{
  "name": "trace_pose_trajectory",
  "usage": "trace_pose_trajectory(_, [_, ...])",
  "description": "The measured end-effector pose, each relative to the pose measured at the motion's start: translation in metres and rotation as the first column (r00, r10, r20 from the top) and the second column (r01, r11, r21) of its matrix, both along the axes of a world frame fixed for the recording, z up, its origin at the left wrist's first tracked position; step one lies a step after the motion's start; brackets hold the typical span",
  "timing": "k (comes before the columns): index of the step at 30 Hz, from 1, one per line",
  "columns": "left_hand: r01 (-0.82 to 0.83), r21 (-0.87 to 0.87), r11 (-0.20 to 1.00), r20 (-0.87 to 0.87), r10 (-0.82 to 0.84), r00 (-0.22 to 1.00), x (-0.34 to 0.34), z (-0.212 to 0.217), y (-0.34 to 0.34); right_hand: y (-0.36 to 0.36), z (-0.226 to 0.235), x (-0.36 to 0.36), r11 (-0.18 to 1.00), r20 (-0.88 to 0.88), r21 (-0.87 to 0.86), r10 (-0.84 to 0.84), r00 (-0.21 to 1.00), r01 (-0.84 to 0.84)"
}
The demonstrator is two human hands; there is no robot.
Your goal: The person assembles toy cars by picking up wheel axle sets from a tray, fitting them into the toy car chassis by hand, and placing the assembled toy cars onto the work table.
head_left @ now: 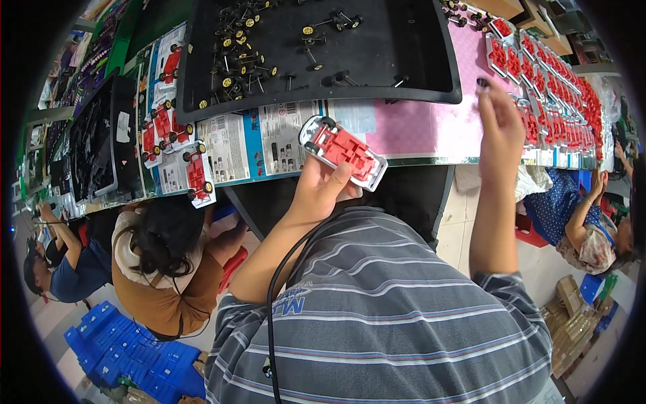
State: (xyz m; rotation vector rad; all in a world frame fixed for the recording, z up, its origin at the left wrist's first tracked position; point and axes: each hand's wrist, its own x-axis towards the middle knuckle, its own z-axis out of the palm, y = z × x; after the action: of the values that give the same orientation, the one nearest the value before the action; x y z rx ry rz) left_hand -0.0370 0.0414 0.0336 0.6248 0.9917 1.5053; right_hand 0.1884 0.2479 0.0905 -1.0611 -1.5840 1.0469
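Observation:
My left hand (321, 187) grips a toy car (346, 153), underside up, in front of my chest. The car has a white body and a red chassis. Black wheels sit at its upper left end; none show at the lower right end. My right hand (501, 121) is raised over the pink part of the table. Its fingertips pinch a small black wheel (482, 83); whether an axle is attached is hidden.
A black tray (377, 94) holds loose wheel axles (232, 60) with black and yellow wheels. Upturned cars with wheels (197, 174) lie on the left, and rows of red chassis cars (548, 87) on the right. People sit on both sides; blue boxes (128, 350) lie behind left.

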Motion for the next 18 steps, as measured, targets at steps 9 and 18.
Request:
trace_pose_trajectory(9, [-0.034, 0.056, 0.998, 0.012, 0.033, 0.999, 0.014, 0.007, 0.007, -0.115, 0.003, -0.052, 0.923, 0.243, 0.047, 0.361, 0.900, -0.383])
trace_pose_trajectory(18, [-0.077, 0.036, 0.996, -0.055, 0.079, 0.995, 0.010, 0.002, -0.016, -0.126, 0.000, -0.068, 0.881, 0.381, 0.101, 0.395, 0.836, -0.462])
